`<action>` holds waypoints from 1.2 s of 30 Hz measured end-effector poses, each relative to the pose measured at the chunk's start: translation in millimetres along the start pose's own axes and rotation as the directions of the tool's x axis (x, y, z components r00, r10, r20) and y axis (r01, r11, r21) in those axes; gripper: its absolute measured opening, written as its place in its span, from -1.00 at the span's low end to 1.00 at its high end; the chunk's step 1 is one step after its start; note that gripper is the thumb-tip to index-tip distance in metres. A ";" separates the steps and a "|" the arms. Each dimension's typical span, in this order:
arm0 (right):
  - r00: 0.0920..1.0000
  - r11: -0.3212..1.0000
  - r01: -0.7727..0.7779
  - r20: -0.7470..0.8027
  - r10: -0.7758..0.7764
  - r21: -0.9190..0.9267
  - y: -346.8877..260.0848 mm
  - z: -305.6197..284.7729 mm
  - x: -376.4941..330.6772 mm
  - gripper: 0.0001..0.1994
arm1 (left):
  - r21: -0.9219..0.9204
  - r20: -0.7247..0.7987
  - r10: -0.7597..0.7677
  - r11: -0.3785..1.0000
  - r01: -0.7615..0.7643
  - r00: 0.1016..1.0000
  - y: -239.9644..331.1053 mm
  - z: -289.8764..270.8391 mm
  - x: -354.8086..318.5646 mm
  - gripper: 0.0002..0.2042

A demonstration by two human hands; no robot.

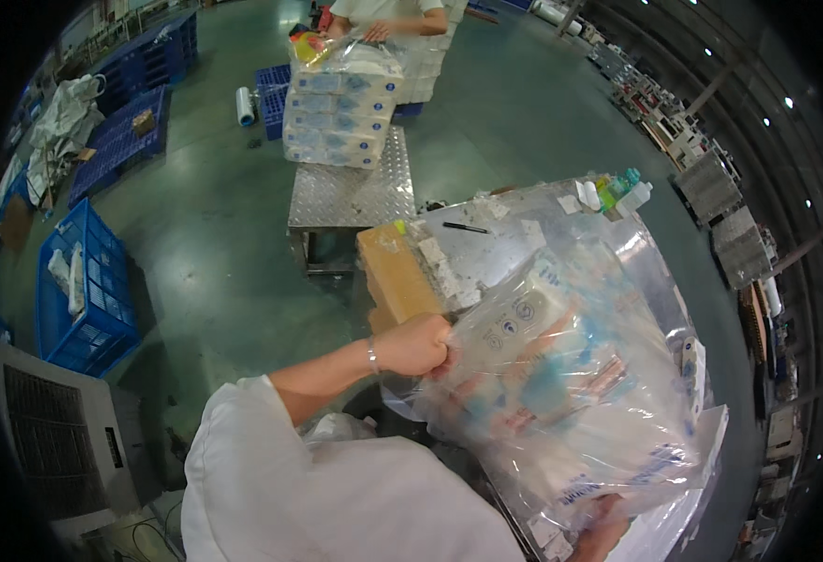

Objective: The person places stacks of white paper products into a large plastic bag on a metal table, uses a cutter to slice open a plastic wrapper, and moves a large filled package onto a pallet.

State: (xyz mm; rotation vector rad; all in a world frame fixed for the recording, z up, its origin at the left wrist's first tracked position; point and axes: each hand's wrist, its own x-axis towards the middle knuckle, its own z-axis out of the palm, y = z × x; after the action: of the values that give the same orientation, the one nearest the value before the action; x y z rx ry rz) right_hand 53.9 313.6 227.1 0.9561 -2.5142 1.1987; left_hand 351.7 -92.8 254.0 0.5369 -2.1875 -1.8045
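Note:
A large clear plastic bag (486, 417) with packs of white, blue and red printed soft goods (561, 347) inside rests on a metal table. My left hand (413, 345), closed in a fist, grips the bag's gathered film at its left side; a bracelet circles that wrist. At the near right end of the bag is my right hand (603, 515), seen partly through the film beside the lowest pack. Its fingers are hidden by plastic and glare. A brown cardboard box (397, 272) stands just beyond my left hand.
The metal table (514, 206) bears a black pen (465, 227), paper scraps and bottles (617, 192). Ahead, a co-worker's hands (379, 31) touch a bagged stack of packs (341, 117) on a metal platform (351, 192). A blue crate (93, 290) stands at left.

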 end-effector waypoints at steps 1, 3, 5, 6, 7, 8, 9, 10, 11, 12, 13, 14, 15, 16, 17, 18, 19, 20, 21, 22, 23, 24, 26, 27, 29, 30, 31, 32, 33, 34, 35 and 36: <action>0.999 1.000 0.006 -0.047 -0.005 0.014 -19.7 -6.4 1.6 -0.90 | -0.056 -0.058 0.016 0.998 -0.019 0.998 21.4 -6.9 -20.9 -0.82; 0.994 0.999 0.016 -0.110 -0.011 0.037 -53.9 -22.4 4.4 -0.90 | -0.171 -0.087 0.069 0.982 -0.083 0.994 50.5 -20.3 -58.7 -0.82; 0.990 0.997 0.047 -0.137 -0.039 0.054 -90.8 -30.1 10.8 -0.90 | -0.194 -0.150 0.240 0.944 -0.267 0.959 69.9 -37.1 -95.5 -0.83; 0.986 0.997 0.056 -0.160 -0.046 0.059 -109.5 -34.1 9.3 -0.90 | -0.129 -0.199 0.310 0.932 -0.339 0.930 79.9 -45.2 -109.7 -0.84; 0.985 0.993 0.086 -0.155 -0.073 0.080 -129.2 -28.0 13.6 -0.90 | -0.051 -0.269 0.372 0.916 -0.399 0.888 82.4 -54.3 -130.3 -0.84; 0.984 0.988 0.119 -0.148 -0.104 0.098 -149.2 -23.2 18.0 -0.90 | -0.126 -0.347 0.387 0.883 -0.452 0.854 78.2 -64.8 -147.0 -0.85; 0.981 0.982 0.149 -0.138 -0.133 0.115 -172.1 -16.1 22.3 -0.90 | -0.198 -0.422 0.391 0.841 -0.504 0.818 73.3 -76.0 -162.8 -0.85; 0.978 0.972 0.192 -0.108 -0.179 0.132 -199.6 -5.7 28.4 -0.89 | -0.250 -0.527 0.349 0.808 -0.534 0.775 69.1 -86.1 -188.2 -0.85; 0.975 0.961 0.221 -0.068 -0.213 0.165 -223.2 1.2 35.6 -0.89 | -0.285 -0.611 0.297 0.782 -0.555 0.733 79.5 -88.8 -212.8 -0.84; 0.974 0.963 0.225 -0.034 -0.223 0.147 -244.7 15.5 35.9 -0.89 | -0.268 -0.645 0.310 0.765 -0.586 0.699 71.2 -99.3 -216.1 -0.84; 0.972 0.958 0.226 0.019 -0.233 0.174 -266.9 27.8 41.2 -0.89 | -0.229 -0.680 0.331 0.752 -0.618 0.655 73.2 -104.9 -224.5 -0.83; 0.952 0.932 0.240 0.123 -0.281 0.272 -295.7 48.8 54.5 -0.89 | -0.205 -0.744 0.307 0.740 -0.641 0.593 69.8 -108.2 -255.7 -0.82; 0.911 0.827 0.151 0.250 -0.329 0.541 -323.5 84.1 63.6 -0.90 | -0.202 -0.795 0.279 0.716 -0.668 0.539 50.1 -117.9 -281.6 -0.82; 0.854 0.663 -0.043 0.372 -0.363 0.747 -350.3 117.9 72.4 -0.90 | -0.194 -0.916 0.133 0.677 -0.709 0.378 30.5 -123.9 -301.8 -0.80; 0.787 0.488 -0.269 0.481 -0.387 0.831 -375.9 150.8 80.3 -0.90 | -0.160 -0.980 -0.016 0.650 -0.743 0.197 13.2 -130.5 -321.7 -0.78; 0.729 0.494 -0.333 0.552 -0.406 0.803 -405.6 168.2 74.6 -0.88 | -0.129 -0.992 -0.077 0.668 -0.733 0.104 -11.5 -144.9 -334.4 -0.81; 0.652 0.495 -0.402 0.620 -0.437 0.771 -437.9 183.2 70.1 -0.86 | -0.065 -0.997 -0.074 0.722 -0.689 0.016 -20.0 -152.7 -351.0 -0.84; 0.719 0.533 -0.453 0.646 -0.255 0.714 -467.8 199.7 56.1 -0.82 | -0.004 -0.997 -0.051 0.792 -0.610 -0.060 -24.2 -159.9 -360.7 -0.86; 0.636 0.524 -0.504 0.706 -0.313 0.687 -473.3 211.4 58.4 -0.81 | 0.036 -0.996 -0.009 0.853 -0.520 -0.085 -28.9 -170.2 -359.2 -0.89; 0.516 0.523 -0.557 0.762 -0.391 0.645 -481.5 229.2 60.0 -0.79 | 0.100 -0.989 0.048 0.915 -0.392 -0.141 -27.2 -170.7 -368.3 -0.91; 0.390 0.525 -0.604 0.797 -0.462 0.600 -488.4 248.2 62.4 -0.78 | 0.158 -0.976 0.114 0.957 -0.245 -0.183 -24.5 -175.2 -375.8 -0.92; 0.391 0.665 -0.560 0.865 -0.314 0.494 -489.2 275.0 59.6 -0.76 | 0.214 -0.963 0.200 0.975 -0.058 -0.178 -21.1 -181.6 -382.0 -0.93; 0.461 0.660 -0.581 0.861 -0.216 0.477 -461.8 333.3 43.5 -0.78 | 0.365 -0.930 0.364 0.892 0.266 0.053 -26.4 -212.1 -374.6 -0.91; 0.448 0.647 -0.628 0.881 -0.153 0.432 -459.1 362.7 33.8 -0.78 | 0.492 -0.870 0.434 0.790 0.367 0.232 -22.6 -229.0 -373.4 -0.90; 0.362 0.616 -0.710 0.927 -0.096 0.341 -470.4 395.3 29.0 -0.79 | 0.741 -0.670 0.504 0.499 0.450 0.545 -10.6 -256.8 -377.7 -0.86; 0.298 0.600 -0.749 0.952 -0.075 0.282 -474.4 406.8 30.3 -0.80 | 0.601 -0.792 0.434 0.676 0.427 0.429 -20.5 -268.9 -381.9 -0.87; 0.279 0.569 -0.787 0.960 -0.019 0.240 -473.4 412.8 35.8 -0.80 | 0.454 -0.872 0.338 0.830 0.324 0.355 -50.2 -294.9 -377.3 -0.87; 0.254 0.534 -0.808 0.965 -0.068 0.251 -475.3 435.9 38.6 -0.80 | 0.275 -0.946 0.212 0.925 0.262 0.244 -67.5 -304.1 -379.7 -0.88; 0.251 0.498 -0.825 0.963 -0.098 0.266 -475.0 457.0 43.2 -0.81 | 0.087 -0.981 0.063 0.988 0.128 0.186 -79.0 -321.6 -367.4 -0.89; 0.261 0.460 -0.837 0.955 -0.139 0.295 -475.7 478.1 51.7 -0.81 | -0.084 -0.989 -0.080 0.996 -0.029 0.121 -88.5 -337.9 -354.7 -0.89; 0.283 0.468 -0.824 0.948 -0.147 0.319 -477.9 495.9 60.0 -0.81 | -0.075 -0.990 -0.069 0.996 -0.038 0.126 -93.0 -355.9 -341.4 -0.90; 0.301 0.476 -0.811 0.940 -0.160 0.341 -481.0 514.3 65.7 -0.81 | -0.014 -0.992 -0.014 1.000 -0.003 0.124 -96.6 -373.2 -322.5 -0.95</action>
State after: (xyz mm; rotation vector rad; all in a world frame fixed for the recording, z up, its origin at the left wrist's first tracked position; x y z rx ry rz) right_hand 354.3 -326.7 220.3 1.5929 -3.0321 2.9497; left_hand 810.3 -298.5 245.6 1.2806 -1.1043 -0.8094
